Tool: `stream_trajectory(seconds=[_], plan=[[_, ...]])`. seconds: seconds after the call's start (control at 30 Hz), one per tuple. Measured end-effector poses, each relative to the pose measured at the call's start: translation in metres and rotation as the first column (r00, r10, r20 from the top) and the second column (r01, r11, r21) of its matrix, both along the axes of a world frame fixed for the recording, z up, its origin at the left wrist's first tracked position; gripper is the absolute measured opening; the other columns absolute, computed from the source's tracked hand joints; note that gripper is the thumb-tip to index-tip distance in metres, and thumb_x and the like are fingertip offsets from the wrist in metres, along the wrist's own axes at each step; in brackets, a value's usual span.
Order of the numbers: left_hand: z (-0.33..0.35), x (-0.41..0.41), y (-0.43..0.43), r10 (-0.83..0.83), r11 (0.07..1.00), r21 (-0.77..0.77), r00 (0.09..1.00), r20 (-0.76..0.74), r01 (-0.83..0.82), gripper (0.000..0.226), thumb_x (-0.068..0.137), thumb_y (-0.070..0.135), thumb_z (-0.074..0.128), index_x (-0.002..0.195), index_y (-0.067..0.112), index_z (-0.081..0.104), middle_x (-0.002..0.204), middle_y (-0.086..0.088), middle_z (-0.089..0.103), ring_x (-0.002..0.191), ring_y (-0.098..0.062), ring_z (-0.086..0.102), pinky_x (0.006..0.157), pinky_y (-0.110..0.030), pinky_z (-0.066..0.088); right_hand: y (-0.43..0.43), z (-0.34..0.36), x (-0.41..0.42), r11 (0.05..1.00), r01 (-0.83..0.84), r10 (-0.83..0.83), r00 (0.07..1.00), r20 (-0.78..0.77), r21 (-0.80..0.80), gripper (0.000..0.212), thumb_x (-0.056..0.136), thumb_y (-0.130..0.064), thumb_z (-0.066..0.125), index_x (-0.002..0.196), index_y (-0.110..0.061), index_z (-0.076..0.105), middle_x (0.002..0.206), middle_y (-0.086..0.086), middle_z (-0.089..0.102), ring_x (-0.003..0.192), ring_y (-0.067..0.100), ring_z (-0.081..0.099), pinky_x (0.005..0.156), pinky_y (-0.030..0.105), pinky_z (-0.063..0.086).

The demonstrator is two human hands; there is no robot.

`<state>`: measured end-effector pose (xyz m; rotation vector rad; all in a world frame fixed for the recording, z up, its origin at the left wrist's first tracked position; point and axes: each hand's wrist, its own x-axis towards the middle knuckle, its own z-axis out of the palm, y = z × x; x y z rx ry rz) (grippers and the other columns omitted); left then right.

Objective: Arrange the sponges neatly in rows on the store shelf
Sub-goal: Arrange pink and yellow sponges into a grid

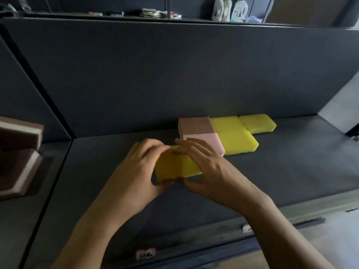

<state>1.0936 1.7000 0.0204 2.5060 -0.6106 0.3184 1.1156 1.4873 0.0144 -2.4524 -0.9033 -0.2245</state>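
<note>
A yellow sponge sits low over the dark shelf, held between both hands. My left hand grips its left side, fingers curled over the far edge and thumb under the near edge. My right hand grips its right side the same way. Behind them, against the back wall, lie a brown-topped sponge, a pink sponge in front of it, and three yellow sponges set edge to edge to the right.
In the neighbouring bay on the left stand stacked brown-and-white sponges. White price tags sit on the shelf's front rail. The shelf above holds white bottles and folded cloths.
</note>
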Motion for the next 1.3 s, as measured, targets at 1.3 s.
stream_trajectory(seconds=[1.3], plan=[[-0.023,0.082,-0.236,0.154,0.942,0.314,0.984,-0.085,-0.121,0.044,0.093,0.049,0.053,0.134,0.031,0.054,0.149,0.008,0.037,0.13,-0.015,0.04,0.101,-0.03,0.038,-0.277,-0.029,0.083,0.978,0.208,-0.207,0.977,-0.051,0.021,0.051,0.084,-0.03,0.077,0.132,-0.028,0.059,0.142,-0.002,0.051,0.131,0.023,0.046,0.102,0.039,0.044]])
